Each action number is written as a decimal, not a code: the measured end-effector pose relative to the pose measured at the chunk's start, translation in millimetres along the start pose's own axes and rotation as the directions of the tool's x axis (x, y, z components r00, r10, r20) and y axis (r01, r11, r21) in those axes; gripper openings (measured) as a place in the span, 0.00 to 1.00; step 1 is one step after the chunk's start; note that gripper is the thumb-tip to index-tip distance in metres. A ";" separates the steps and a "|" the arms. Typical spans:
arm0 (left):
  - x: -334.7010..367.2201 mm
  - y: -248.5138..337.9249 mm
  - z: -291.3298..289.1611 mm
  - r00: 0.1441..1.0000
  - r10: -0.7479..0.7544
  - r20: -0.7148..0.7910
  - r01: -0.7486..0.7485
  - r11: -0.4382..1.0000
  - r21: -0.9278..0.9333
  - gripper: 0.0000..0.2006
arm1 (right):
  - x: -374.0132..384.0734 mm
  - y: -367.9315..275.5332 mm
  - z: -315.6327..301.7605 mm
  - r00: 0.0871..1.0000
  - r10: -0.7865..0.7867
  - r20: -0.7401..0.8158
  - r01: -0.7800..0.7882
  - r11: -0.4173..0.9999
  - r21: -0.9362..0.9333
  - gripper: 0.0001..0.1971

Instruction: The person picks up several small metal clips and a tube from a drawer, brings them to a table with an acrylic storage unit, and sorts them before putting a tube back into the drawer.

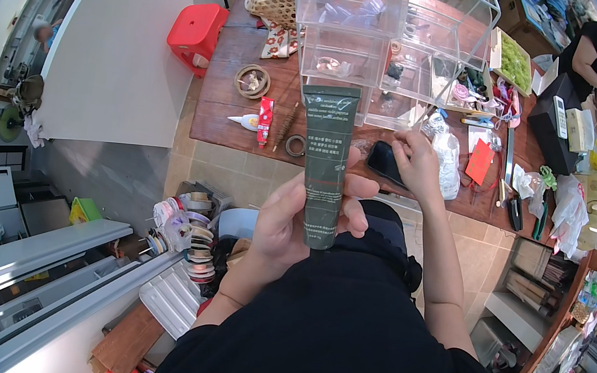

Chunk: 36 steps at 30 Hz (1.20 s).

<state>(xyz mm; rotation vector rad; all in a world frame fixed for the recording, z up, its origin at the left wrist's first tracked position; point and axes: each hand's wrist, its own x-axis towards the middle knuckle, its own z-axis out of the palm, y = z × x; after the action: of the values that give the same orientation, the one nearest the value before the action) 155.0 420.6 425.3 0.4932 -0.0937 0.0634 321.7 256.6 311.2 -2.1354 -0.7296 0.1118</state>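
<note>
Status: green tube [328,152] is up in the left hand [283,232], centre frame — wide flat end up, printed face to camera; fingers and thumb closed around its lower half; lower end shows no contents out, can't tell if it's capped.

Right hand [419,161] at right of centre, over the near edge of the bench [223,73]; fingers loosely curled, just beside a black phone [386,161]; nothing clearly in its grip, contact with phone can't be told.

Done, as far as I can judge: tube held off the bench, face presented; not done: no sign of it being opened or squeezed, not set down.

Around: white nozzle bottle [243,121], red box [265,122], tape roll [295,145] left of tube; clear drawers [349,45] upper centre — red card [479,162] upper right.
</note>
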 end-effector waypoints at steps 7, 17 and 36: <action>-2.0 6.0 -15.6 0.986 0.158 -0.059 -0.164 0.979 -0.120 0.32 | 1.5 5.6 3.9 0.997 0.055 -0.044 -0.053 0.998 0.042 0.09; -59.8 73.6 -246.2 0.470 0.694 -0.546 0.150 0.546 0.824 0.19 | 59.6 72.7 55.5 0.994 -0.082 0.079 0.102 0.949 -0.298 0.14; -34.2 71.5 -362.0 0.580 0.815 0.004 0.662 -0.474 0.581 0.22 | 52.4 76.9 58.6 0.983 0.129 -0.133 -0.146 0.981 -0.131 0.09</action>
<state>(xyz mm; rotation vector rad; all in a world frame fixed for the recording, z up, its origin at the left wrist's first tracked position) 142.0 654.3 137.9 2.6034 1.2074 0.8756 381.3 290.2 225.1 -2.3041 -0.5299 0.0008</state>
